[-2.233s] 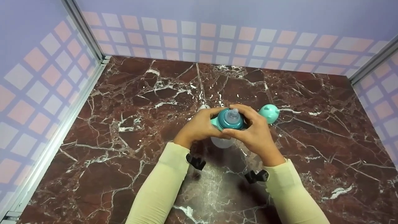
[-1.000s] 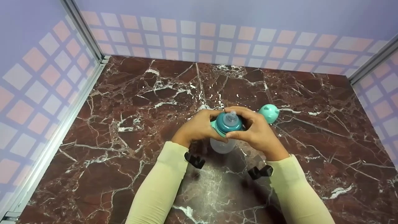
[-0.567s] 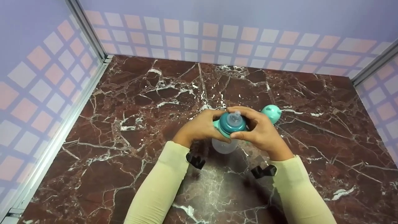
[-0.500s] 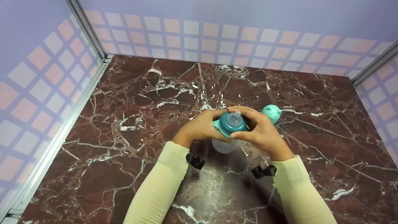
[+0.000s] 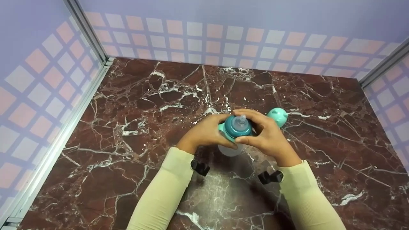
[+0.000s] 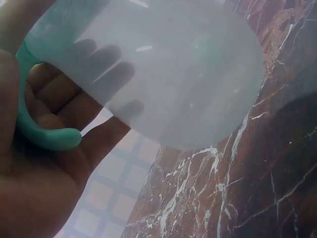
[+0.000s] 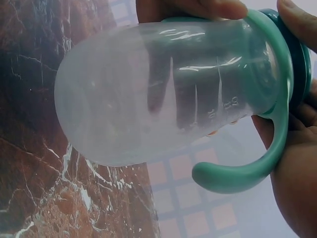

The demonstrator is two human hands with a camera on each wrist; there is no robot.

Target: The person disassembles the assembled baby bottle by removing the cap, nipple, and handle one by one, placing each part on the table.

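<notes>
Gripping the bottle [image 7: 109, 94] above the tabletop [image 5: 96, 179], the left hand [image 5: 206, 130] curls its fingers round it; the right hand [image 5: 268, 137] clamps the teal collar [image 5: 238, 132], apparently seated; the cap [image 5: 278, 116], right, seemingly awaits fitting.

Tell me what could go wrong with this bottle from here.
The right grip, on the teal collar, could slip and brush the uncovered nipple. If the left grip loosens, the bottle might twist or drop. The round mint object near the right grip could get knocked and roll.
</notes>
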